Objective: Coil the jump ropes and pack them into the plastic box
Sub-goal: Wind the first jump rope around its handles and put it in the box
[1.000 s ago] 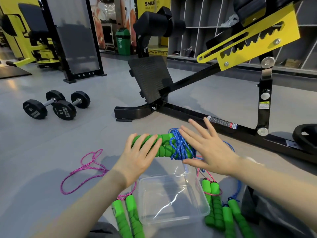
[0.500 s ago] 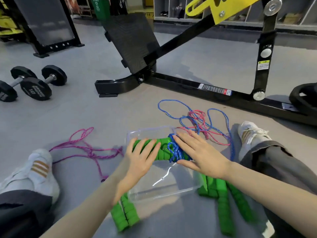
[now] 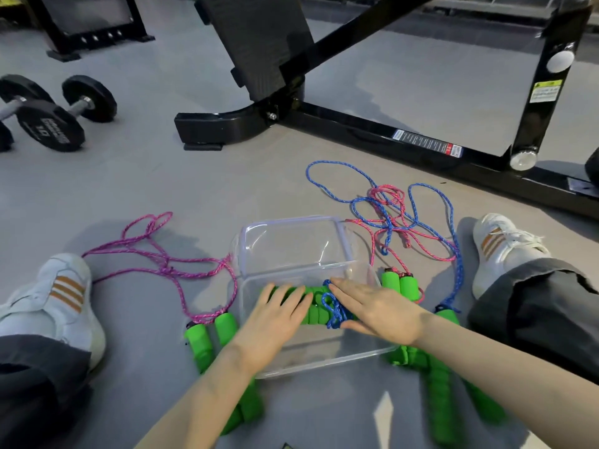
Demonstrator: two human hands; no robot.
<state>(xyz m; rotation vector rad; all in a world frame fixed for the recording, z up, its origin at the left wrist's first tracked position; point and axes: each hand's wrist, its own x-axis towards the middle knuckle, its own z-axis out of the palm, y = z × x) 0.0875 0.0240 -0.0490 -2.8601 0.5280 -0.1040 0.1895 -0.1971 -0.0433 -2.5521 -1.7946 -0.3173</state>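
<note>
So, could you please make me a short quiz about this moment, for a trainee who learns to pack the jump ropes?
1. True or false: the coiled blue rope is inside the plastic box.
2. The left hand and right hand rest on it with fingers: A curled round it, B straight, C lifted off.
3. What colour is the loose rope on the floor left of the box?
Key: 1 true; 2 B; 3 pink.
</note>
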